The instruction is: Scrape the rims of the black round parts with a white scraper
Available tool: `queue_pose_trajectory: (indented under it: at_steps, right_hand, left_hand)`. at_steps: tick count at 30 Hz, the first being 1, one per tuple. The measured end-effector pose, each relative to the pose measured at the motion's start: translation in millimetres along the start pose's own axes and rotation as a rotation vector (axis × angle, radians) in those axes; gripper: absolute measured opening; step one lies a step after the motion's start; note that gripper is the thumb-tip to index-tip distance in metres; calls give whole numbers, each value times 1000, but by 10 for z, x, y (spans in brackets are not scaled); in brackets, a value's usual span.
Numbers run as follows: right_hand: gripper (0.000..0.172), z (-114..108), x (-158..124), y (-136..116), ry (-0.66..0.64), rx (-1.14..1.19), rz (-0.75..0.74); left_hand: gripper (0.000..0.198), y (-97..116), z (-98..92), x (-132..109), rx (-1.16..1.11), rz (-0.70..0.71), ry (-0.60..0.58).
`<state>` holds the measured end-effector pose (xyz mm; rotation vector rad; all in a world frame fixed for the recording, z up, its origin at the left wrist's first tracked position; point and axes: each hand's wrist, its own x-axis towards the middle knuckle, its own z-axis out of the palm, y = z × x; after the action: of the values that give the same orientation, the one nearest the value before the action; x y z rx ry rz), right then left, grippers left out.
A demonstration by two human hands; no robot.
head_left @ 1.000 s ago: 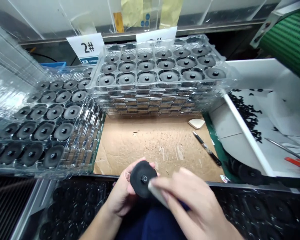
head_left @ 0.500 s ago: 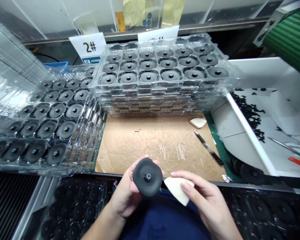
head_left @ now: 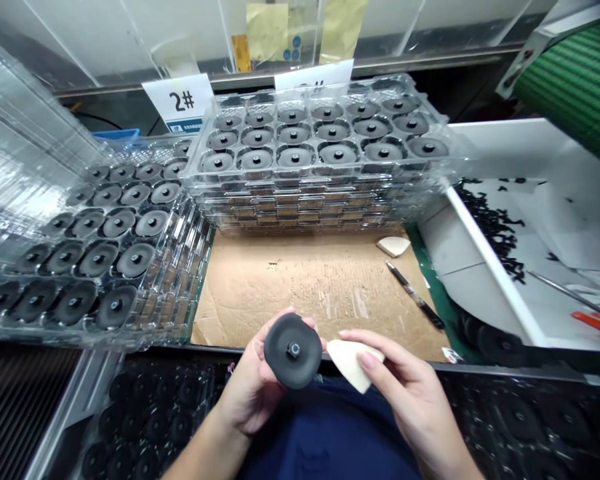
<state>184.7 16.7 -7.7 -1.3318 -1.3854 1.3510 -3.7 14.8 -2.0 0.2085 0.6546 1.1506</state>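
Observation:
A black, dished round part (head_left: 284, 363) with a small hub at its centre is gripped at its edge by my left hand (head_left: 253, 393), hub side toward me. Pinched between the thumb and fingers of my right hand (head_left: 410, 393) is a cream-coloured sponge wedge (head_left: 353, 363). The wedge's tip points at the black part's right edge; whether they touch I cannot tell. Both hands are above the near edge of a cardboard sheet (head_left: 280, 280). A second sponge wedge (head_left: 394, 246) lies at the sheet's far right, near a black pen (head_left: 415, 295).
Stacked clear trays (head_left: 300, 193) of similar black parts stand behind the cardboard, with another stack (head_left: 150, 293) to the left. On the right is a white bin (head_left: 500, 267) holding small black pieces and a red-handled tool (head_left: 595, 322). Darker trays (head_left: 145, 427) lie below the table edge.
The sponge wedge has risen slightly and turned a little in my right hand. My left hand still holds the black part in nearly the same pose. The view has shifted slightly.

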Motion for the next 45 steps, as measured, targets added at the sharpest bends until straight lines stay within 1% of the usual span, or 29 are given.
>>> queue_pose_trajectory:
  at_steps: [6, 10, 17, 20, 22, 23, 25, 26, 27, 28, 29, 31, 32, 33, 36, 37, 38, 39, 40, 41, 42, 43, 44, 45]
  right_hand:
    - [18, 18, 9, 46, -6, 6, 11]
    - [17, 31, 4, 25, -11, 0, 5]
    - [17, 22, 32, 85, 0, -29, -9]
    - [17, 15, 95, 35, 34, -93, -36]
    - [17, 51, 140, -85, 113, -181, -113]
    - [18, 86, 159, -165, 148, -233, -184]
    - [23, 184, 184, -333, 149, -336, -406]
    - [25, 237, 193, -408, 113, -375, -524]
    - [27, 286, 201, -471, 51, -403, -618]
    - [28, 325, 210, -519, -24, -418, -676]
    - [27, 353, 222, -554, -116, -420, -693]
    - [24, 382, 258, -591, -288, -408, -631]
    - [23, 391, 280, -598, -331, -412, -597]
    - [22, 400, 303, -600, -315, -420, -581]
    - [23, 429, 337, -585, -86, -455, -638]
    - [24, 425, 331, -575, -73, -449, -668]
    - [25, 408, 318, -564, -116, -434, -687]
    - [24, 377, 299, -552, -196, -422, -685]
    - [24, 336, 279, -539, -279, -420, -653]
    - [23, 291, 261, -528, -326, -431, -600]
    - [22, 249, 249, -521, -321, -460, -541]
    - [22, 216, 244, -519, -273, -504, -488]
    - [23, 197, 249, -524, -203, -551, -461]
    - [24, 192, 265, -535, -129, -588, -472]
  left_hand:
    - [56, -18, -22, 9, -23, -4, -56]
    - [56, -37, -32, 9, -26, 0, -61]
    - [58, -35, -23, 4, -25, -15, 14]
    - [56, -40, -27, 11, -21, -32, 70]
    - [56, -56, -23, 22, -5, -34, 101]
    - [57, -67, -19, 27, 3, -26, 119]
    - [60, -85, -7, 31, 20, -16, 156]
    - [61, -88, -2, 28, 31, -13, 169]
    - [61, -84, 1, 23, 44, -9, 176]
    - [60, -76, 2, 18, 59, -4, 177]
    - [60, -65, 2, 14, 72, 7, 176]
    - [61, -48, 2, 14, 73, 40, 172]
    - [63, -49, 4, 18, 68, 39, 171]
    - [64, -55, 9, 24, 67, 25, 168]
    - [60, -82, 22, 38, 64, -46, 144]
    - [58, -82, 16, 37, 64, -49, 134]
    - [57, -76, 0, 33, 63, -42, 122]
    - [58, -66, -23, 26, 62, -30, 116]
    - [60, -53, -52, 19, 63, -24, 120]
    - [64, -42, -81, 12, 67, -22, 136]
    - [67, -33, -104, 7, 68, -25, 160]
    - [69, -27, -116, 4, 70, -31, 187]
    - [67, -23, -114, 3, 76, -41, 211]
    - [61, -18, -98, 2, 83, -59, 225]
